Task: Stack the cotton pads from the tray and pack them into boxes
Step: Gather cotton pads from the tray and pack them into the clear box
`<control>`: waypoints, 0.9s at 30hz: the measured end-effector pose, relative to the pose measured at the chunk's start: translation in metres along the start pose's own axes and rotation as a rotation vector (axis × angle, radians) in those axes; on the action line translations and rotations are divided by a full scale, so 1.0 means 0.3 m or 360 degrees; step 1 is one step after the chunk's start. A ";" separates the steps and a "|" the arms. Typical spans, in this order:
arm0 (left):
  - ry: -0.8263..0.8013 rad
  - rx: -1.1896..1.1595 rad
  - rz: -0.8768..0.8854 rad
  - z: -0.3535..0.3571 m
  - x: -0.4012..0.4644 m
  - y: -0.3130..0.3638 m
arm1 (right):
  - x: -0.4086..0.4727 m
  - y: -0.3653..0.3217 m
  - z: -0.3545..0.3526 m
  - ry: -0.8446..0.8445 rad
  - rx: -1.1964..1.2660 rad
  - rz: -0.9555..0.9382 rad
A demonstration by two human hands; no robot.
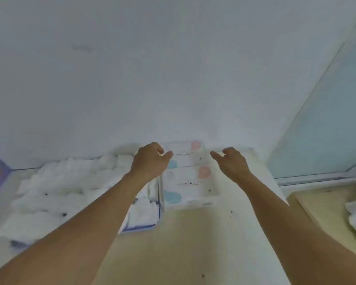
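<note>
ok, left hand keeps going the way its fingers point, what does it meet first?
Probably the far box: the left hand points right and forward over its left edge, fingers loosely curled and holding nothing. Depth is unclear, so it may pass above it.

The person's 2 forearms are bare from the frame's lower edge up to the wrists, with no sleeve showing. The left hand (150, 161) and right hand (232, 163) are bare too, ungloved.

Both arms reach forward, left hand (150, 161) and right hand (231, 162) loosely curled, holding nothing.
</note>
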State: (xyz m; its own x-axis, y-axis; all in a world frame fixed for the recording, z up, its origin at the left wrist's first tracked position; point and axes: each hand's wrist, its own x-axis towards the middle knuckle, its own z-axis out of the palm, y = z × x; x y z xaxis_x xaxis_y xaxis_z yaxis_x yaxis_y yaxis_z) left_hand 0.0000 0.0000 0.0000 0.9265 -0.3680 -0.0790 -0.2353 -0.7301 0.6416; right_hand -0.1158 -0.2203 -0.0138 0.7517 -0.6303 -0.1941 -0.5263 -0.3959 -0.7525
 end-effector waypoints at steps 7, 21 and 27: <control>0.0229 0.0030 0.0342 0.140 -0.075 -0.134 | -0.011 0.186 0.191 -0.0051 0.0673 0.0089; -0.0187 -0.0451 0.0620 0.252 -0.702 -0.307 | -0.674 0.370 0.107 -0.0230 0.0307 -0.0427; -0.0167 -0.0716 0.0571 0.299 -0.727 -0.386 | -0.764 0.441 0.184 0.0330 -0.0434 -0.1093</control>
State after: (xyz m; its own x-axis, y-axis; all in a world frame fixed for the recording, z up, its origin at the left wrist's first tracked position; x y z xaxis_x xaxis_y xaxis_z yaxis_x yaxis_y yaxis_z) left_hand -0.2012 0.1132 -0.1255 0.7723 -0.6189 0.1429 -0.3599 -0.2409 0.9013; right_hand -0.3357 -0.0912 -0.1037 0.8696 -0.2852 0.4031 -0.0679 -0.8776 -0.4745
